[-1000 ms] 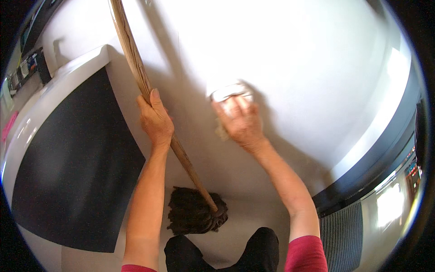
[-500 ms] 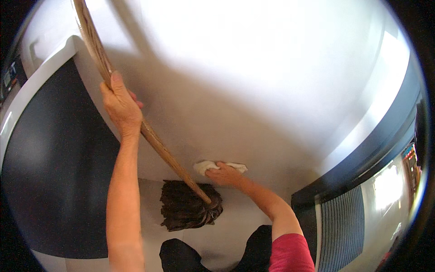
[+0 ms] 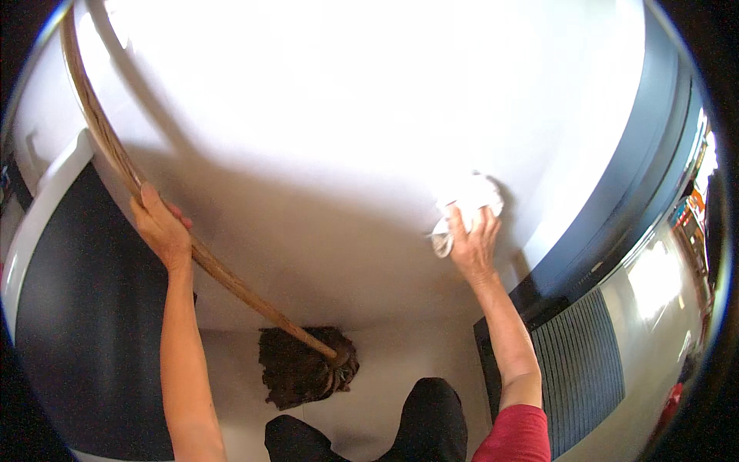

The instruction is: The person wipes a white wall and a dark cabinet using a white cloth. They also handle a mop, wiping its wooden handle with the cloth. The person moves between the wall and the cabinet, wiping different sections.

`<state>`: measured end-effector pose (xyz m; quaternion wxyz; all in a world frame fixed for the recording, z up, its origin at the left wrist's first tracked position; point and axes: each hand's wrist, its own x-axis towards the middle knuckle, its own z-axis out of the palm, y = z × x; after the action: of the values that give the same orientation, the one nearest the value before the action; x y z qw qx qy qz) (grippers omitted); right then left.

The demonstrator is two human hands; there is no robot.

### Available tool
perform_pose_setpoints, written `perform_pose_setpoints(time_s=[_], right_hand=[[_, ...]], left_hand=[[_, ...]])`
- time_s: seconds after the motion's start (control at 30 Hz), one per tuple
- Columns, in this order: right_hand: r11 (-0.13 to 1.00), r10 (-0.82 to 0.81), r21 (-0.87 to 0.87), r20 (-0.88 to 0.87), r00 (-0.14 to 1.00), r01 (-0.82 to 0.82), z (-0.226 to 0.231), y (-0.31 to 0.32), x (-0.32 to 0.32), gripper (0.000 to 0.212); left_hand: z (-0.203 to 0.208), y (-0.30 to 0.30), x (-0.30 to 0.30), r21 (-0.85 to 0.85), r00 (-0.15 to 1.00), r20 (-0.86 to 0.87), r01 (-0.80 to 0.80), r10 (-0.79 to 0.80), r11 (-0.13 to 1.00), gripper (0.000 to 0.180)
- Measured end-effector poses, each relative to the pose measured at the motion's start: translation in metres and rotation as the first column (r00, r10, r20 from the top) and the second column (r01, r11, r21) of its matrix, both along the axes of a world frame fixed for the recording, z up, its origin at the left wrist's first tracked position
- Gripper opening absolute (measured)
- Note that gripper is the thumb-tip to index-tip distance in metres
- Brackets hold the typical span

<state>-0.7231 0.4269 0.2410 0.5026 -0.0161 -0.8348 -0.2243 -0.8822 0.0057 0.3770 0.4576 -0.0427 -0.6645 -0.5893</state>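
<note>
My left hand (image 3: 163,229) is closed round the wooden handle of a mop (image 3: 235,282), which slants from the upper left down to the floor. The dark brown mop head (image 3: 300,368) rests on the pale floor just ahead of my knees. On the right, my right hand (image 3: 475,245) presses a white cloth (image 3: 481,202) against the white wall, its fingers bent over the cloth. Strong light washes out part of the cloth's outline.
At the left stands a black panel with a white rim (image 3: 58,181). A dark blue-grey door frame (image 3: 616,192) runs along the right, beside a grey ribbed mat (image 3: 581,369). The white wall (image 3: 323,215) rises ahead, with the mop handle's shadow across it.
My right hand has carried the cloth up and to the right along the wall from near the floor. The left hand still grips the mop handle; the whole view has shifted slightly.
</note>
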Motion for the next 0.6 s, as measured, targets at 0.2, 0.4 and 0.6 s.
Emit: perform_pose_setpoints(time_s=[0.2,0.4,0.6], right_hand=[[0.972,0.008,-0.227,-0.232,0.973,-0.062,0.021,-0.031,-0.026,0.062],[0.98,0.169,-0.063,-0.227,0.959,-0.188,0.026,-0.029,-0.02,0.053],[0.959,0.112,-0.213,-0.322,0.94,-0.188,0.022,-0.023,-0.024,0.043]], left_hand=[[-0.006,0.006,0.005,0.06,0.994,-0.063,0.092,-0.088,0.994,0.043],[-0.019,0.04,0.055,-0.041,0.96,-0.109,0.253,-0.257,0.966,0.039],[-0.018,0.116,0.137,-0.179,0.84,-0.157,0.492,-0.519,0.852,0.046]])
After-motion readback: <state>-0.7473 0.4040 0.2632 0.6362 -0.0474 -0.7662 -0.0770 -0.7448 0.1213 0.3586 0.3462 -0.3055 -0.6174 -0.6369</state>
